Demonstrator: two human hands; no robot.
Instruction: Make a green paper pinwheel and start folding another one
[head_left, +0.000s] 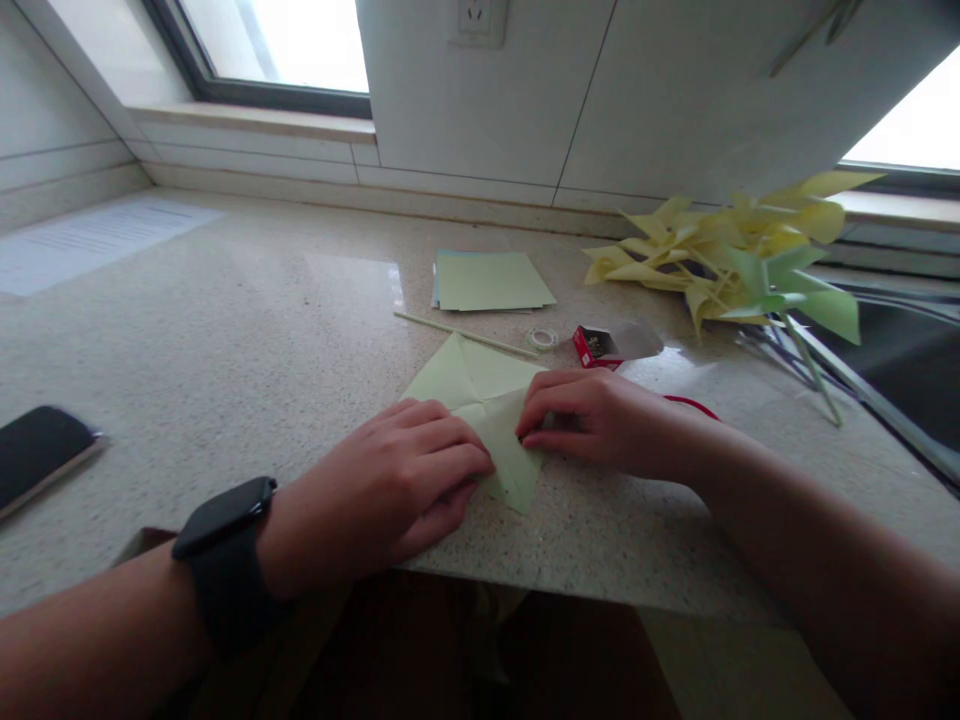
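A: Where's the green paper square (pixel 480 395)?

B: Flat on the table (pixel 225 330), near its front edge, between both hands — creased along its diagonals, one flap folded toward the middle

A: And the grip?

B: The left hand (pixel 397 480) lies on the lower left part, fingers curled down, pressing; the right hand (pixel 592 420) pinches the flap by the centre, fingers narrow on paper

A: How would it handle?

B: Light, thin, limp, I'd judge — easily torn or mis-creased. Best held at corners or along folds, one palm pinning it
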